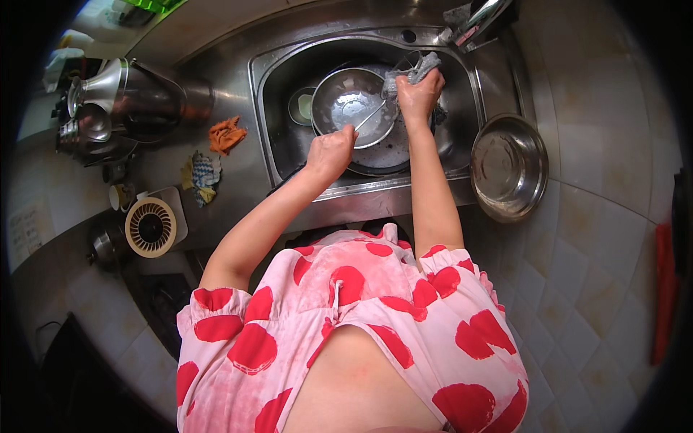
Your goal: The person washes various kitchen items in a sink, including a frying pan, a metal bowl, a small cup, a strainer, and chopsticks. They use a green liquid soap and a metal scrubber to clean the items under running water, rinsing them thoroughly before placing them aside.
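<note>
My left hand (331,151) grips one end of a thin metal utensil handle (371,116) that slants up and right over a steel bowl (352,97). At the other end my right hand (419,97) clasps a wet grey dishcloth (427,66), pressed around the utensil. A wire-like loop (414,58) shows by the cloth; the utensil's head is mostly hidden. The bowl rests in a larger dark-rimmed pan (381,159) with sudsy liquid, inside the steel sink (457,146). Left of it sits a small bowl (295,108) with a pale green piece (305,106).
A faucet (482,24) rises at the sink's upper right. A steel basin (509,168) stands at the right edge. On the left counter lie an orange rag (226,135) and a patterned cloth (204,176), near a round fan (151,227) and steel vessels (146,97).
</note>
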Motion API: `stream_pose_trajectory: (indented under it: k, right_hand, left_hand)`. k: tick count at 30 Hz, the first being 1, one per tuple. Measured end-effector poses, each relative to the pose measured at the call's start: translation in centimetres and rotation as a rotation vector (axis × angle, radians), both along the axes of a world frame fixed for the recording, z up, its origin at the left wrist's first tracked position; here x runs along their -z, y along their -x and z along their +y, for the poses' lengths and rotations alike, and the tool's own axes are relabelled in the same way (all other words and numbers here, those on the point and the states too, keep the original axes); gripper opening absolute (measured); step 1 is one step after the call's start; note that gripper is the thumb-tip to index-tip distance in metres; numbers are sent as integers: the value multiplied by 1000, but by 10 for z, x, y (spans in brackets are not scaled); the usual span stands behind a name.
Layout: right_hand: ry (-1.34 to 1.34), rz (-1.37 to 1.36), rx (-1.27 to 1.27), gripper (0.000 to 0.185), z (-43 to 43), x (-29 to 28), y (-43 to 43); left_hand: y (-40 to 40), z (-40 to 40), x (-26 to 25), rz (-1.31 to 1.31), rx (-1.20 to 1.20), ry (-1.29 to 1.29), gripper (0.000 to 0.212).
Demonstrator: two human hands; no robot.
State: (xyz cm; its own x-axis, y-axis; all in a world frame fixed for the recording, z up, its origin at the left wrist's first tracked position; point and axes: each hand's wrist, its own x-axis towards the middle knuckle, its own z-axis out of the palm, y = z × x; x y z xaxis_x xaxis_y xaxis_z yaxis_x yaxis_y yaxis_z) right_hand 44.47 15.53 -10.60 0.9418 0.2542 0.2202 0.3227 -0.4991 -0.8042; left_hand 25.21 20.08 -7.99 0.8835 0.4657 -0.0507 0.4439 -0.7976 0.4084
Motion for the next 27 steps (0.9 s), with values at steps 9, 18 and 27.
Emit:
stream_pose_trajectory:
  k: [9,18,27]
  right_hand:
    - [-804,891,-48,39,-27,19,-3]
    - [239,-174,-569,31,-46,26,-31]
    - [751,-773,-1530,11,-10,-12,15]
  left_hand:
    - [2,14,-7,182,-378,1232,33]
    - [44,36,-18,240,111,274,27]
    - [32,33,-36,310,307,-146,29]
